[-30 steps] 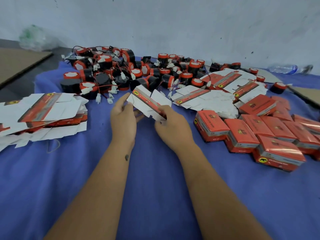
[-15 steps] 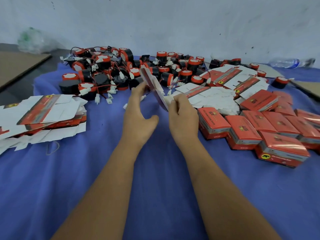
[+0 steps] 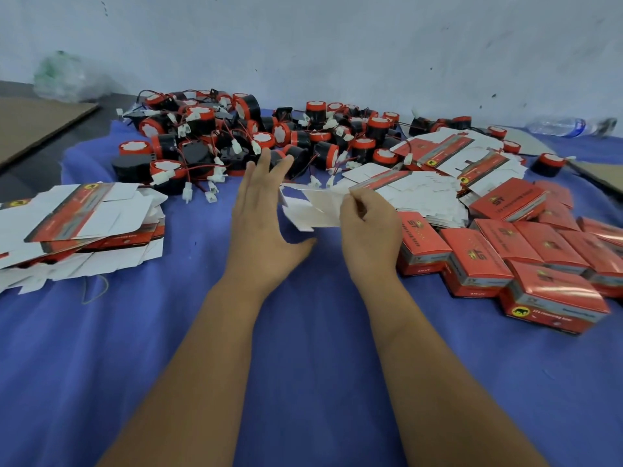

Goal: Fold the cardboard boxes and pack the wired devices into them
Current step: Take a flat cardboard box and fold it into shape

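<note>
My right hand (image 3: 369, 230) pinches a flat cardboard box blank (image 3: 312, 208), white side up, just above the blue cloth. Left of the blank is my left hand (image 3: 263, 220), fingers straight and spread, its palm at the blank's left edge. Behind both hands lies a heap of black-and-red wired devices (image 3: 236, 139) with white plugs. Folded red boxes (image 3: 505, 251) are grouped at the right.
A stack of flat box blanks (image 3: 77, 224) lies at the left and another (image 3: 435, 176) at the back right. The blue cloth (image 3: 303, 365) covers the table. A plastic water bottle (image 3: 569, 126) lies at the far right, and brown cardboard sheets (image 3: 33, 126) at the far left.
The blank went from upright between both hands to lying flat, white side up. My left hand let go and opened its fingers; my right hand kept its pinch.
</note>
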### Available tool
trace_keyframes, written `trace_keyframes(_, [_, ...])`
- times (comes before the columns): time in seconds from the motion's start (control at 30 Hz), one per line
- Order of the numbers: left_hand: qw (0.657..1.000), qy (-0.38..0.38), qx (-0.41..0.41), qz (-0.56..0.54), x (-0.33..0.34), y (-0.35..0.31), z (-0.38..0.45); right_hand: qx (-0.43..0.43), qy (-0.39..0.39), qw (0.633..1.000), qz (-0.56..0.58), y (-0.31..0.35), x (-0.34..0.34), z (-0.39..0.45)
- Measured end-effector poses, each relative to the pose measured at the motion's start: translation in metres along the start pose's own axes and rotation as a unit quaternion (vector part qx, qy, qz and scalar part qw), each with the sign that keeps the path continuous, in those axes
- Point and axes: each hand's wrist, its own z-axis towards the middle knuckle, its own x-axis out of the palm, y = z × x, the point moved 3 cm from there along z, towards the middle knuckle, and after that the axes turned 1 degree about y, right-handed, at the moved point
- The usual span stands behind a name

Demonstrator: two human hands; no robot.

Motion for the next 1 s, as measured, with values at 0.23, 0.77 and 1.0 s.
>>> trace_keyframes(0.23, [0.997, 0.032, 0.027, -0.062, -0.003, -0.006, -0.003, 0.121, -0.045, 0.964, 0.233, 0.003, -0.010, 0.003])
trace_keyframes(0.77, [0.940, -0.021, -0.126, -0.316, -0.011, -0.019, -0.006, 0.059, 0.158, 0.940, 0.297, 0.015, 0.007, -0.001])
trace_keyframes(1.0, [0.912, 0.014, -0.144, -0.384, -0.007, -0.016, -0.002, 0.082, 0.176, 0.943, 0.270, 0.009, 0.020, -0.008])
